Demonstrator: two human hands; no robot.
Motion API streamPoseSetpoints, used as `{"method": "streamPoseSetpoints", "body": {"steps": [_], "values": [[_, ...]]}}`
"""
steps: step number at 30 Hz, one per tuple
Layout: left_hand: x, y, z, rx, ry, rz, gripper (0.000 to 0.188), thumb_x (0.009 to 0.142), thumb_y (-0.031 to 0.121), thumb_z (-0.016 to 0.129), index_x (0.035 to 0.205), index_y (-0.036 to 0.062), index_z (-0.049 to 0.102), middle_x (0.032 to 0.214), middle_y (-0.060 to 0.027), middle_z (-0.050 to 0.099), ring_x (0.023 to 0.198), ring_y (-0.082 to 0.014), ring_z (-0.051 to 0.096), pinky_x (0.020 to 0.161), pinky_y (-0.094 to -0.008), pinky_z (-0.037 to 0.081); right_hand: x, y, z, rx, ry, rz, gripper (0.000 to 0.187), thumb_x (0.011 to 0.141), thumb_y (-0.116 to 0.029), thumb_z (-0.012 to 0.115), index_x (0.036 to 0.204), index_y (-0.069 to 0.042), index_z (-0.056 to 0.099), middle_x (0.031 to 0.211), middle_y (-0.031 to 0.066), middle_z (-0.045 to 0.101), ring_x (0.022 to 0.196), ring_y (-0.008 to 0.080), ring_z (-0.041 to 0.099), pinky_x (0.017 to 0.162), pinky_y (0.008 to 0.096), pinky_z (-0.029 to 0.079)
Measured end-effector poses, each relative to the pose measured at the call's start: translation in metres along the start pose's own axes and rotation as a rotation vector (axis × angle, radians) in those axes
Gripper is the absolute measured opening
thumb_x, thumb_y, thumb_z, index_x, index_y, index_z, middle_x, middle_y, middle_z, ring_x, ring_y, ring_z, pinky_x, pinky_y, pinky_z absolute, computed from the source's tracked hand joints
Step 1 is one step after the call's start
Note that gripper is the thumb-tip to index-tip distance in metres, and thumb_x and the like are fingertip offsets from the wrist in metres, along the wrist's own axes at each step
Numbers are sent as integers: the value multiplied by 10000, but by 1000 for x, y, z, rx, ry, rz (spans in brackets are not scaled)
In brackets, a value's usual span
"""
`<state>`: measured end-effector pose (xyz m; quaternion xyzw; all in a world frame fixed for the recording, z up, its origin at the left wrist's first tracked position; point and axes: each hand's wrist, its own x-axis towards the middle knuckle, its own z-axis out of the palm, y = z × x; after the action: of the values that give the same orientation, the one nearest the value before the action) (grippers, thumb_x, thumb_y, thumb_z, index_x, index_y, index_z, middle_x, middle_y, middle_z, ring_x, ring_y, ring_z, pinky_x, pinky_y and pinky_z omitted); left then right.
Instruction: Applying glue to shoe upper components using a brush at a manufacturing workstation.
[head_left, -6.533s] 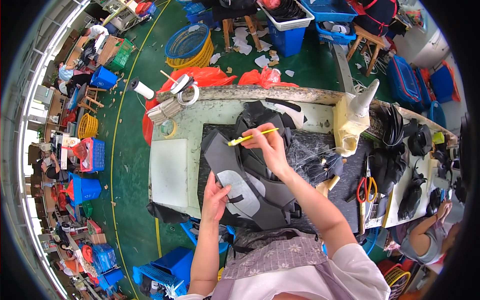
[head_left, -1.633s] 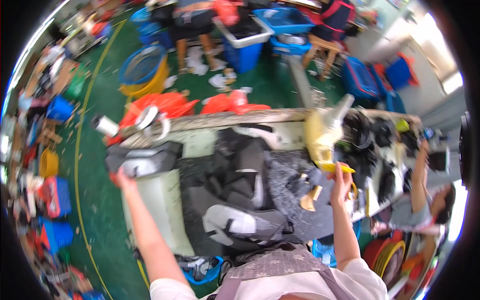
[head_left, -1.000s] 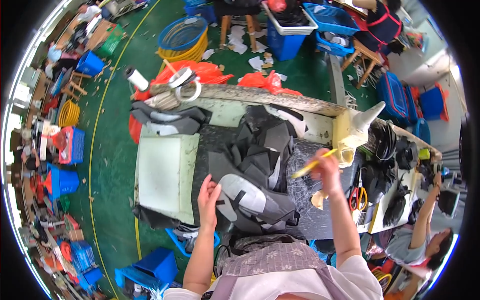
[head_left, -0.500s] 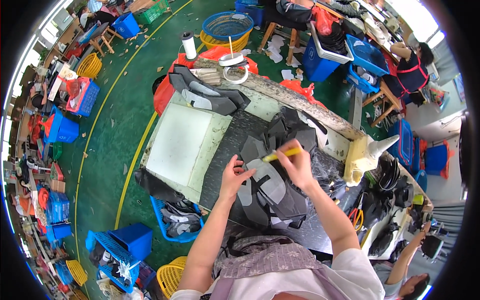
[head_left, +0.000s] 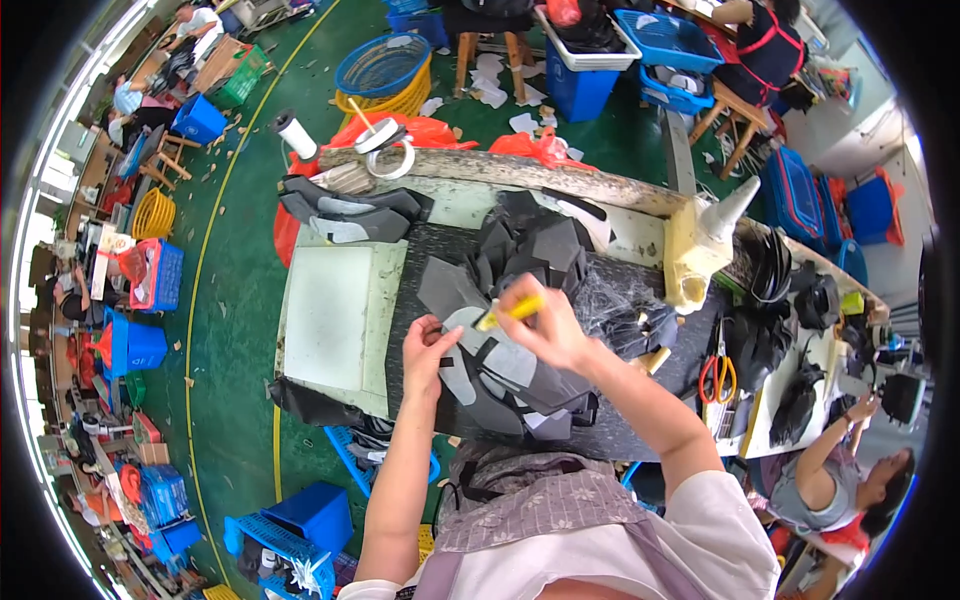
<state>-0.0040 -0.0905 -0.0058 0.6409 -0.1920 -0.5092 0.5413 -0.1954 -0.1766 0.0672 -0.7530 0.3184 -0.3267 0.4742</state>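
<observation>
My right hand [head_left: 540, 325] grips a yellow-handled brush [head_left: 522, 306], its tip pointing left and down at a light grey patch [head_left: 463, 322]. That patch belongs to a cut shoe piece on the near pile of dark and light grey shoe pieces [head_left: 520, 398]. At the pile's left edge, my left hand [head_left: 425, 350] bends its fingers and thumb together against the edge of the same piece. More dark pieces [head_left: 552, 250] lie heaped just beyond. All of this sits on a black board [head_left: 415, 290] on the bench. The brush's bristles are too small to make out clearly.
A white board [head_left: 328, 318] lies left. Several stacked grey pieces [head_left: 350, 215], a tape roll [head_left: 390, 155] and a thread cone [head_left: 295, 135] stand at the far left. A cream horn-shaped machine part [head_left: 697, 250] and orange-handled scissors [head_left: 718, 375] are right. Blue baskets [head_left: 300, 540] stand near left.
My view has turned, shifting the bench left and levelling it. My right hand has carried the brush onto the light grey patch. My left thumb and fingers have drawn closer together.
</observation>
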Motion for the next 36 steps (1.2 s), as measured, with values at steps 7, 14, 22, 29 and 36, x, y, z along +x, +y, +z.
{"method": "streamPoseSetpoints", "body": {"steps": [7,14,22,29,36], "values": [[-14,6,0,328,123,393,302,697,34,720,933,21,532,1031,-56,489,876,-111,461,752,-235,391,-112,40,-31,567,419,389,137,838,-126,564,863,-37,463,868,106,607,784,140,578,674,270,472],[-53,26,19,-162,-145,248,402,824,-38,542,1170,75,372,1080,-69,510,905,-125,507,778,-251,421,-55,17,-6,375,333,44,194,822,-111,624,962,-42,508,945,98,603,842,195,587,747,304,461],[-50,27,27,-301,-127,160,429,861,-25,487,1266,37,358,1163,-91,527,1043,-169,526,890,-316,441,-151,58,-49,469,532,285,149,828,-85,563,894,-36,439,858,98,611,818,164,583,761,316,464],[-52,30,34,-296,-176,167,394,870,-3,485,1255,39,411,1130,-70,559,1008,-163,551,873,-319,446,-154,86,-22,519,341,227,195,802,-124,626,862,-28,467,835,112,603,792,137,576,714,301,465],[-72,39,51,-185,-132,159,394,945,123,400,1328,112,307,1128,-33,540,921,-114,579,700,-258,491,-75,16,-29,349,248,350,301,839,-269,623,879,17,541,752,126,642,612,152,630,528,277,505]]}}
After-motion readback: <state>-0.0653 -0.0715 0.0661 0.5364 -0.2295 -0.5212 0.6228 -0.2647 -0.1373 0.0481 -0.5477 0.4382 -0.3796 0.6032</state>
